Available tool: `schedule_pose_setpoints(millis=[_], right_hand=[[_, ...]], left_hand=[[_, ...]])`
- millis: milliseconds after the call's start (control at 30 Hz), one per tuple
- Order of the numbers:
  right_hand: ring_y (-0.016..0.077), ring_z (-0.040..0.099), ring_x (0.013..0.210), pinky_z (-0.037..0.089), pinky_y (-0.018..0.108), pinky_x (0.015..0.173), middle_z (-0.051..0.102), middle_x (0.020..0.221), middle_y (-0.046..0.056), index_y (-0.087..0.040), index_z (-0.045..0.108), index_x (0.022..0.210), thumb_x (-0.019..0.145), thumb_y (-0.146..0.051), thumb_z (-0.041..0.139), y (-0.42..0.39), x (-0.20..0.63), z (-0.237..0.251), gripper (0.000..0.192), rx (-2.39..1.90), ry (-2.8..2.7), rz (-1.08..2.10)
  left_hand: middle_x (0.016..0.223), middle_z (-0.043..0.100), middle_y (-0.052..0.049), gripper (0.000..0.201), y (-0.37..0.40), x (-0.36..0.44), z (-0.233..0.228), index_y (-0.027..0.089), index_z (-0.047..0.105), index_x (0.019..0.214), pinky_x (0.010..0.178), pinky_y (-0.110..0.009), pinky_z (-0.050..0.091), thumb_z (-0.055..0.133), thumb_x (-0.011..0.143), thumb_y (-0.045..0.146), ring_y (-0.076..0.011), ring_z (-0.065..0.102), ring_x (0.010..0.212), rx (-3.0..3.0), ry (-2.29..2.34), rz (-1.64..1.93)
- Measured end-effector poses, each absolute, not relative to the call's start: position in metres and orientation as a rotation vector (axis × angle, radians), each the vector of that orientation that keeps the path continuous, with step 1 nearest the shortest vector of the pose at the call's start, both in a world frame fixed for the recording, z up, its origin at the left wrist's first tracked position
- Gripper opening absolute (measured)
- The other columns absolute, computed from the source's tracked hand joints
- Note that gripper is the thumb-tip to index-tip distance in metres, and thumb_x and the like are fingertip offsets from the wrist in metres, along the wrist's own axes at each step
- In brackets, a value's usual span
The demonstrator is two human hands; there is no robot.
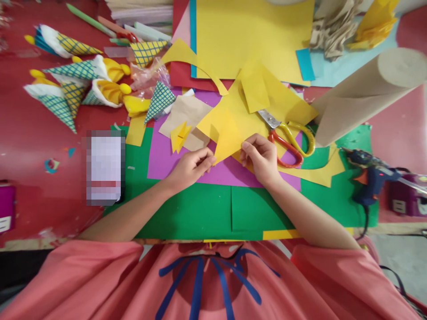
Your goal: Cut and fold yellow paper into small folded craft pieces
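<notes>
Hands both pinch the yellow paper [228,138] over the purple sheet [163,158]: left hand [190,166] at its lower tip, right hand [262,158] at its right edge. Uneven pull risks a skewed crease or tear; its point aims near-left, long axis running far-right toward the scissors [288,135].

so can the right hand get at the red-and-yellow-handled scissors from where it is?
Probably yes: the right hand pinches the yellow paper piece, and the red-and-yellow-handled scissors lie right beside it, handles uncovered.
</notes>
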State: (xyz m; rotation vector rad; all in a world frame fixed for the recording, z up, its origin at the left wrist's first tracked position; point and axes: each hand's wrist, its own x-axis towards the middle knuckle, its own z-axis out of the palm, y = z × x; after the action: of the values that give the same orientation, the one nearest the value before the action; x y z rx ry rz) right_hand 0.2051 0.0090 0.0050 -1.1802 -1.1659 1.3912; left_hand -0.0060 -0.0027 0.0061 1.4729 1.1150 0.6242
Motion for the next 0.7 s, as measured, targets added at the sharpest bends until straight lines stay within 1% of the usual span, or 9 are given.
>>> schedule_pose_setpoints(millis=[367,500,700], right_hand=[[0.0051,0.050,0.040,0.039,0.018,0.041,0.059,0.053,-0.006,-0.019,0.055,0.070,0.084,-0.036,0.066,0.0094,0.2055,0.0039,0.025,-1.155,-1.132,1.420],[0.0052,0.050,0.040,0.039,0.018,0.041,0.059,0.053,-0.006,-0.019,0.055,0.070,0.084,-0.035,0.066,0.0092,0.2050,0.0041,0.024,-1.147,-1.124,1.418],[0.0054,0.048,0.038,0.038,0.018,0.039,0.058,0.051,-0.007,-0.020,0.054,0.068,0.083,-0.037,0.067,0.0118,0.2048,0.0032,0.026,-1.140,-1.065,1.409]], left_hand=[[0.056,0.042,0.005,0.035,-0.0016,-0.0064,0.0086,0.019,0.044,0.071,0.047,-0.019,0.034,0.043,0.096,0.044,-0.0064,0.041,0.049,1.578,1.091,0.606],[0.057,0.041,0.005,0.035,-0.0022,-0.0066,0.0079,0.019,0.043,0.071,0.048,-0.019,0.034,0.043,0.096,0.044,-0.0066,0.041,0.050,1.593,1.069,0.611],[0.062,0.042,0.006,0.029,-0.0041,-0.0068,0.0047,0.020,0.043,0.079,0.049,-0.020,0.035,0.045,0.095,0.045,-0.0069,0.043,0.053,1.531,1.030,0.586]])
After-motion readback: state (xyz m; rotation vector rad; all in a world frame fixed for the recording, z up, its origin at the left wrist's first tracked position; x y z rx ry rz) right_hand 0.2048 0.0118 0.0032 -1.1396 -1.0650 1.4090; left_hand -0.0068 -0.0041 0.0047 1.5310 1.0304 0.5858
